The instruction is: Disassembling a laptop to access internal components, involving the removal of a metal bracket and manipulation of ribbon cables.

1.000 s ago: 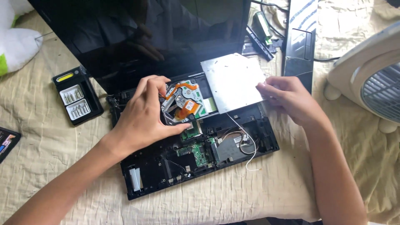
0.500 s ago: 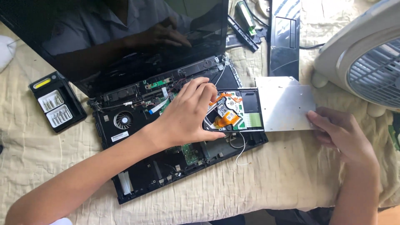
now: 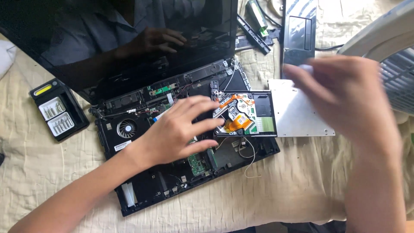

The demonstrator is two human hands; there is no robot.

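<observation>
Head view, one moment. At centre I see an opened laptop base [image 3: 172, 172], its cover off, lying slantwise on a cream cloth [image 3: 56, 172]; its dark screen [image 3: 108, 39] fills the upper left and mirrors a person and a hand. My left hand [image 3: 177, 133] lies flat, fingers spread, on the base, the fingertips touching the left edge of the optical drive [image 3: 246, 114]; it grasps nothing. The drive sits right of centre, opened to show orange ribbon and a green board, and sticks out of the base's right side. Its silver metal plate [image 3: 297, 116] extends rightward. My right hand [image 3: 345, 99], blurred, hangs above the plate at right and hides part of it; the fingers look loosely spread, and I cannot tell whether it holds anything or touches the plate.

Surroundings: one round cooling fan [image 3: 126, 128] in the base, left of centre; one white label [image 3: 122, 146] just below it. One black bit case [image 3: 58, 110] at the left edge, with a yellow tab and two trays of bits. One dark palm-rest panel [image 3: 299, 32] with a touchpad, upper right, and one black strip [image 3: 253, 34] beside it. One pale room fan [image 3: 388, 51] at the far right edge, partly behind my right hand. One loose white wire [image 3: 250, 166] trails off the base's lower right edge onto the cloth.
</observation>
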